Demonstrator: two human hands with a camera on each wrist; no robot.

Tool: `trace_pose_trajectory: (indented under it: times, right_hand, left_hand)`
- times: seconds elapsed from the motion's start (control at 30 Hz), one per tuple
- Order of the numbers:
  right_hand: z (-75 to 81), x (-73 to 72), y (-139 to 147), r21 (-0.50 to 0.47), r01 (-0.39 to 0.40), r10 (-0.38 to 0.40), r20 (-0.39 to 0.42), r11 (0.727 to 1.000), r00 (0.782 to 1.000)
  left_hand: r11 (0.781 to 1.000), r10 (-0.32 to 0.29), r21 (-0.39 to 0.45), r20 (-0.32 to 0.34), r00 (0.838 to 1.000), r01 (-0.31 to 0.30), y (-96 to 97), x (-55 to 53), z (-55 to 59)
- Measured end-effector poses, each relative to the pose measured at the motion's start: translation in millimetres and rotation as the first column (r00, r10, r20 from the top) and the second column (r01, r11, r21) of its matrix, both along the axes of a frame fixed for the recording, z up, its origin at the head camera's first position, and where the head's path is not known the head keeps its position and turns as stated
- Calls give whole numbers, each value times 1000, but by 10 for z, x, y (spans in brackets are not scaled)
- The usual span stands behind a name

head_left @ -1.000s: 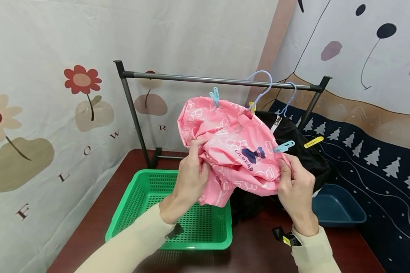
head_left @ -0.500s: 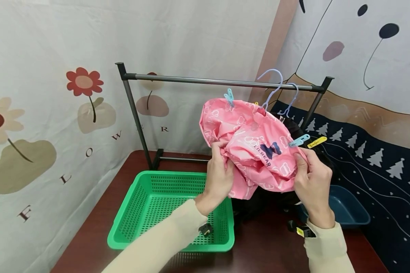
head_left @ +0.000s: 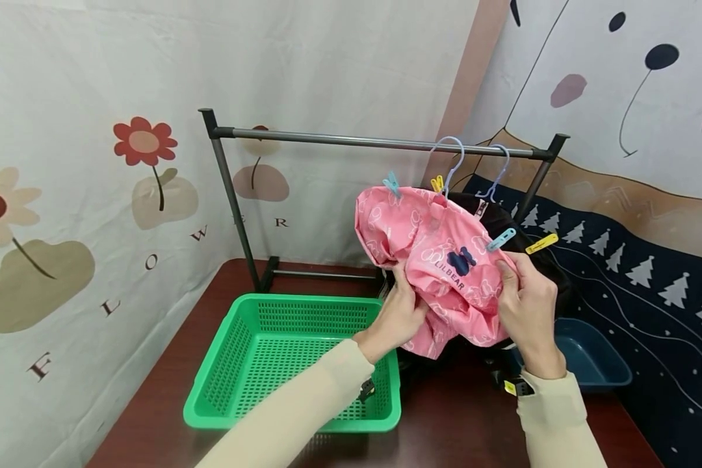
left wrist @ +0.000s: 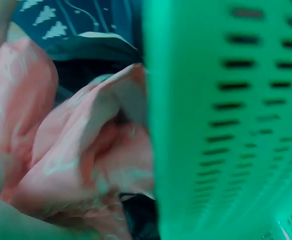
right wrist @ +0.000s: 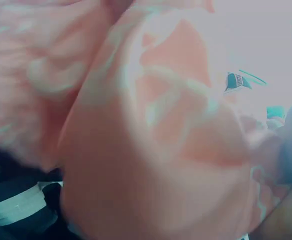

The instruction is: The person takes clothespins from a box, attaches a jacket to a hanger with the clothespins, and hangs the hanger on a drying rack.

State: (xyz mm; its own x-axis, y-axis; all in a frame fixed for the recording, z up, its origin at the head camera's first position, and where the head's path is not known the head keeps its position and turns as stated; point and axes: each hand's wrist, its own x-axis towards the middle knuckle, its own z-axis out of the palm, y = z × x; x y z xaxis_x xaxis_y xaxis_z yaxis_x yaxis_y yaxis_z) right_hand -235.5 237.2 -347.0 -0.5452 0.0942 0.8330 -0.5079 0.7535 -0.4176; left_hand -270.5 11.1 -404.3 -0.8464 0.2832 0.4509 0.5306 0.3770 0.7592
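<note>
A pink garment [head_left: 444,260] with white outlines and a dark "LILBEAR" print hangs from a light purple hanger [head_left: 459,159]. The hanger's hook lies across the rack's rail; whether it bears on it I cannot tell. Light blue clothespins sit on the garment at the left [head_left: 391,184] and right [head_left: 501,240]. My left hand [head_left: 398,318] grips the lower left cloth, some fingers hidden. My right hand [head_left: 529,305] pinches the right edge below the clothespin. Pink cloth [left wrist: 61,165] fills much of the left wrist view and, blurred, the right wrist view [right wrist: 186,125].
The metal rack's rail [head_left: 327,138] spans the back. A black garment [head_left: 552,279] hangs behind on another hanger [head_left: 499,169], with a yellow clothespin [head_left: 541,244]. A second yellow clothespin [head_left: 437,184] shows. A green basket [head_left: 234,426] and a blue basin [head_left: 611,377] flank the garments.
Both hands first moved right with the pink garment, then lowered it slightly. Its hanger hook, earlier above the rail, is now down at rail height and a little left. The basket stays put.
</note>
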Motion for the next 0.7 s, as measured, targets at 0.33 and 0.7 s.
trace_pose_trajectory:
  times: [0.33, 0.7]
  right_hand:
    - [-98, -76, -8, 45, 25, -25, 2, 999, 1000]
    - [-190, -107, 41, 8, 56, -56, 4, 998, 998]
  left_hand:
    - [929, 39, -371, 112, 993, 5, -258, -197, -79]
    - [860, 95, -508, 253, 963, 49, -668, -453, -235]
